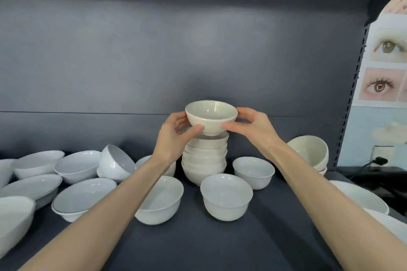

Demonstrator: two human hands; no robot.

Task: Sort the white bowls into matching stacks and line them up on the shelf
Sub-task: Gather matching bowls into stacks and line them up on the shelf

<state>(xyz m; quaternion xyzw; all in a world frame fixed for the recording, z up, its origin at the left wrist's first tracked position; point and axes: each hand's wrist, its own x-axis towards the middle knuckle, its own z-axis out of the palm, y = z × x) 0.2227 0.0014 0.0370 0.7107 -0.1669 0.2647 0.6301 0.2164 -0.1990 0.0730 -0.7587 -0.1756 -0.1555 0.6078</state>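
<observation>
A cream-white bowl (211,116) is held upright just above a stack of several matching cream bowls (204,160) at the middle of the dark shelf (253,240). My left hand (176,132) grips its left side, thumb on the front wall. My right hand (248,125) grips its right side the same way. The bowl's foot sits at the top of the stack; whether it touches is unclear.
Loose white bowls lie around: two small ones (225,196) (253,171) in front and right of the stack, one (160,200) under my left forearm, several wider ones (77,165) at left. Tilted cream bowls (310,152) stand at right. A wide bowl (361,196) sits at the right edge.
</observation>
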